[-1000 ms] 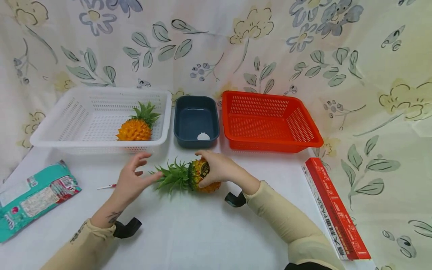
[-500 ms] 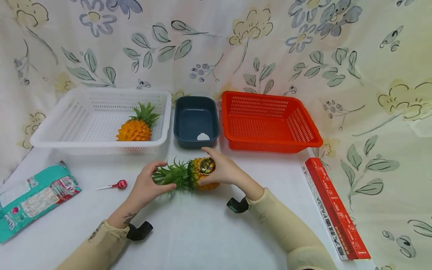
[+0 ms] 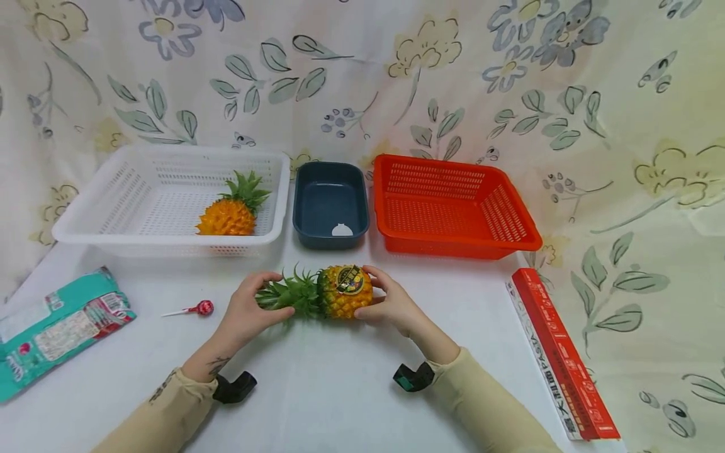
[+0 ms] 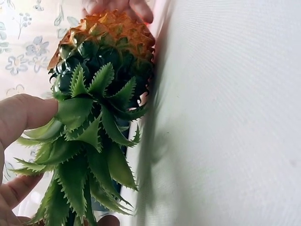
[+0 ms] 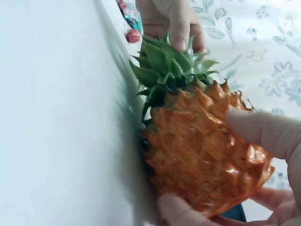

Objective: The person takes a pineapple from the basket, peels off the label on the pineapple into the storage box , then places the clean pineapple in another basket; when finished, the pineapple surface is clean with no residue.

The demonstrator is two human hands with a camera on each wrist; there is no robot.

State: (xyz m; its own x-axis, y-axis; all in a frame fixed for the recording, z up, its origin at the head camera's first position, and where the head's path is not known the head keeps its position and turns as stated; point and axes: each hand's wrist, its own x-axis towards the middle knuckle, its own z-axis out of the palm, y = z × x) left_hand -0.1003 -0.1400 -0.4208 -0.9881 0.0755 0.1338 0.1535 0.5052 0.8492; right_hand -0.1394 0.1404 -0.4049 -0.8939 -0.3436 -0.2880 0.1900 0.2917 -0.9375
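Just in front of the blue bin (image 3: 331, 241), holding the pineapple (image 3: 340, 307) on its side, low at the desk (image 3: 340, 390); can't confirm contact underneath. With left hand (image 3: 249, 308), gripping the crown leaves (image 3: 294, 294), fingers curled round. With right hand (image 3: 395, 308), pinching the base end; farther off the label (image 3: 350, 280) than a moment ago, leaving it fully exposed. Probably means a more balanced end-to-end hold.

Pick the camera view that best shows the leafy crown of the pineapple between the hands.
The left wrist view: the crown is large there, its toothed leaf edges clear. The head view shows it small, cupped by the left hand. The right wrist view shows it beyond the pineapple's body.
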